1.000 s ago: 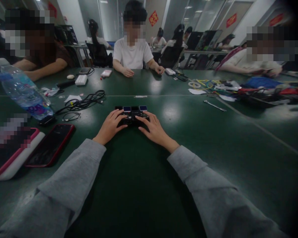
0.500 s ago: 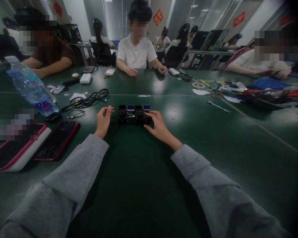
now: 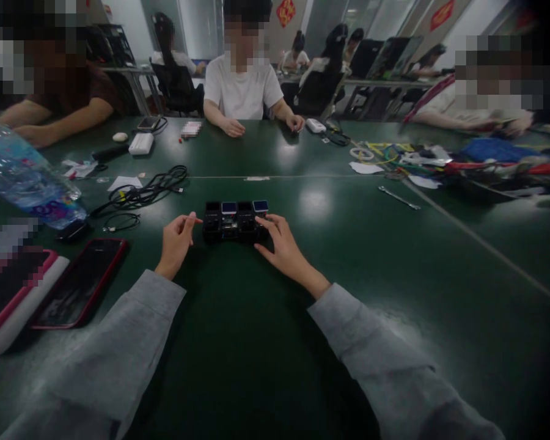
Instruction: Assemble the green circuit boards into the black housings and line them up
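Observation:
A black electronic device (image 3: 230, 227) with several small square panels, two of them pale-framed, sits on the green table (image 3: 247, 330). My left hand (image 3: 176, 241) is at its left end, index finger stretched towards or against the edge, thumb raised and the other fingers loosely curled; I see nothing held. My right hand (image 3: 284, 244) rests by the right end. Its index fingertip lies over the device's top right part, and the thumb stands apart near the front edge. Whether the left fingertip touches the device I cannot tell.
Phones in red-edged cases, including one red-rimmed phone (image 3: 80, 284), lie at left beside a water bottle (image 3: 32, 177) and black cables (image 3: 151, 192). A wrench (image 3: 398, 197) and a cable pile (image 3: 495, 162) are at right. A person (image 3: 242, 88) sits opposite.
The view has shifted, so the table items appear lower and further left. My left index finger has stretched closer to the device; my right hand stays at its right end.

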